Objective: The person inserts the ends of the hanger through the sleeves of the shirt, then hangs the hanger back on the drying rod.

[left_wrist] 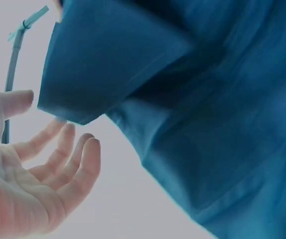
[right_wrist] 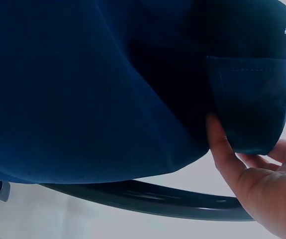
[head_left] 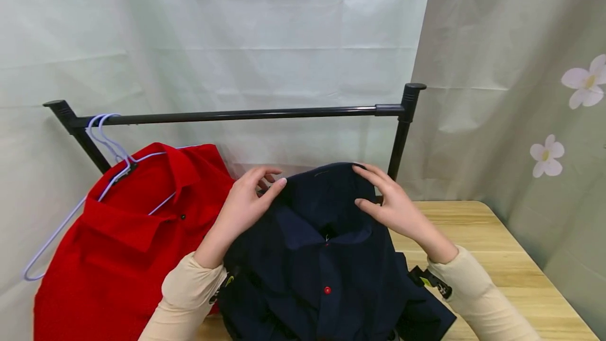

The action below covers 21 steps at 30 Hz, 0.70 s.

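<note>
Collar (head_left: 331,188) of a navy shirt (head_left: 289,278) stands raised between two bare hands, at the middle of the scene, to the right of a red shirt and on the near side of a black garment rack (head_left: 251,115). The navy shirt's front faces the person, with a red button (head_left: 327,290) on its placket; a short sleeve (head_left: 428,307) spreads out to the right, over the wooden table (head_left: 454,220). What bears the shirt's weight cannot be told.

The left hand (head_left: 243,201) is at the collar's left side, its thumb held apart from loosely bent fingers. In the left wrist view the fingertips are right at a collar corner; whether they touch it cannot be told. The right hand (head_left: 393,204) is at the collar's right side, spread, with fingertips on the upper edge and the thumb lower and well apart from them. The right wrist view shows its digits on either side of a collar corner.

On the left, the red shirt (head_left: 113,257) hangs on a lilac hanger (head_left: 59,243); two hooks (head_left: 111,146) go over the left end of the rack's bar. A white curtain (head_left: 265,25) is on the far side, and a beige curtain (head_left: 483,93) with flowers is on the right.
</note>
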### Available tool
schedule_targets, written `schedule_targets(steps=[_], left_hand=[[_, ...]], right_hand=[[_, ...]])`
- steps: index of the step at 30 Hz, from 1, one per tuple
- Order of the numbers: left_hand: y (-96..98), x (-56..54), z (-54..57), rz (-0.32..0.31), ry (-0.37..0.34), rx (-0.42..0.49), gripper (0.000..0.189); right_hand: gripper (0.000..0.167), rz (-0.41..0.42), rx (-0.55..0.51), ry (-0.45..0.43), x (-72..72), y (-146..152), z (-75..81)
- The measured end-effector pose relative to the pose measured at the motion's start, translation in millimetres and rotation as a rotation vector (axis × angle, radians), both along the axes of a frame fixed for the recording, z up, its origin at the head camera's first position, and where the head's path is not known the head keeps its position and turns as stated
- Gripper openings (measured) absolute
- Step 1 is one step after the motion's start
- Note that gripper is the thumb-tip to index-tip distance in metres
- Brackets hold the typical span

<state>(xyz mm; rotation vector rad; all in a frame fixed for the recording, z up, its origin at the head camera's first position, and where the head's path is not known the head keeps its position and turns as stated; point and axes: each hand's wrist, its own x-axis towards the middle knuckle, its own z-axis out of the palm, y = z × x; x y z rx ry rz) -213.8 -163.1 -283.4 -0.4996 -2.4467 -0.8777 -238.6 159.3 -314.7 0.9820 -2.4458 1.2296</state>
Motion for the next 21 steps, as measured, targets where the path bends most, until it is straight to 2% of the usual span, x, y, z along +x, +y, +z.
schedule_targets(steps=[9, 21], left_hand=[[-33.9, 8.3, 18.4, 0.094, 0.005, -0.001, 0.036], [-82.6, 34.7, 53.6, 0.236, 0.082, -0.029, 0.037]], right_hand=[[0.067, 0.012, 0.006, -0.011, -2.6, -3.9, -1.0], [0.068, 0.028, 0.0, -0.029, -6.4, -6.3, -1.7]])
